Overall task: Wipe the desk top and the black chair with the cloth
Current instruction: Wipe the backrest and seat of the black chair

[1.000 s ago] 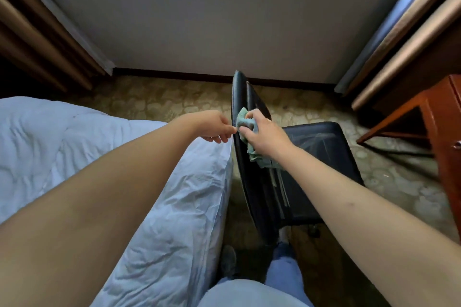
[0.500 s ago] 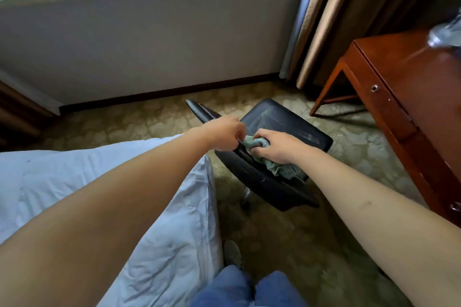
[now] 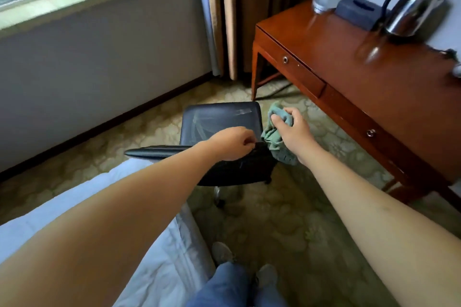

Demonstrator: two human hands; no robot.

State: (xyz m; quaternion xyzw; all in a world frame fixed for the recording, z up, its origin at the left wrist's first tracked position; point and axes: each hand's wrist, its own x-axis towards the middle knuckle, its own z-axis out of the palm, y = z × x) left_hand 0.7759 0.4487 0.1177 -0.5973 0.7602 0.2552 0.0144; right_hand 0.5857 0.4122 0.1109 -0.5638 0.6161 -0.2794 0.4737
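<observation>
Hanging cloth (image 3: 277, 134) in right hand (image 3: 294, 129)

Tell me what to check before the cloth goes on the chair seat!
1. Cloth gripped by right hand: ok.
2. Left hand steadying the chair by its backrest top: ok.
3. Seat bare of things: ok.
4. Cloth touching the seat: not ok, it hangs beside the right edge.
5. Cloth damp or dry: cannot tell.
6. Desk top free for wiping later: not ok, a kettle stands there.

No readable text, label, brand, number or sign anywhere.
</observation>
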